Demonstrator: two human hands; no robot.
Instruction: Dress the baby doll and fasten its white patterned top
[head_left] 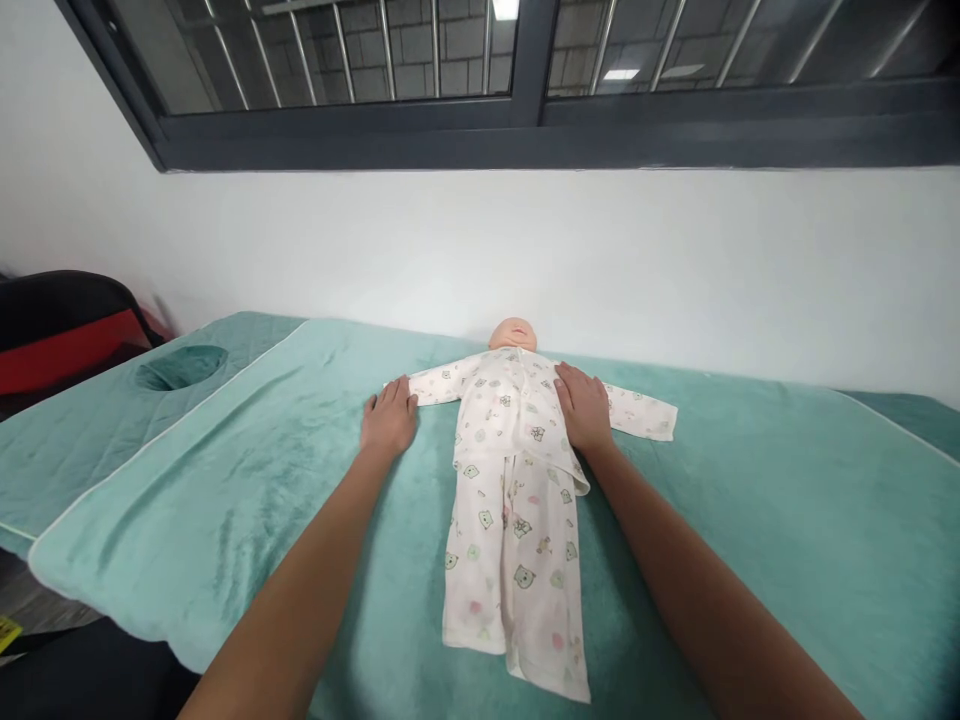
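Note:
A baby doll [514, 334] lies on its back on a green padded bed, its head toward the wall. It wears a white printed top [502, 410] with both sleeves spread sideways, and matching long trousers [517, 560]. At the end of the sleeve on the left rests my left hand [390, 415], palm down with its fingers stretched out. My right hand [583, 405] lies flat over the top's right side, near where the other sleeve [641, 412] begins. The doll's hands and feet do not show.
A green plush cover [787, 520] is spread over the bed, with a round face hole [182, 367] at the left end. Beyond that stands a black and red chair or bag [67, 340]. The white wall [600, 260] and a dark-framed window [337, 145] border the far side.

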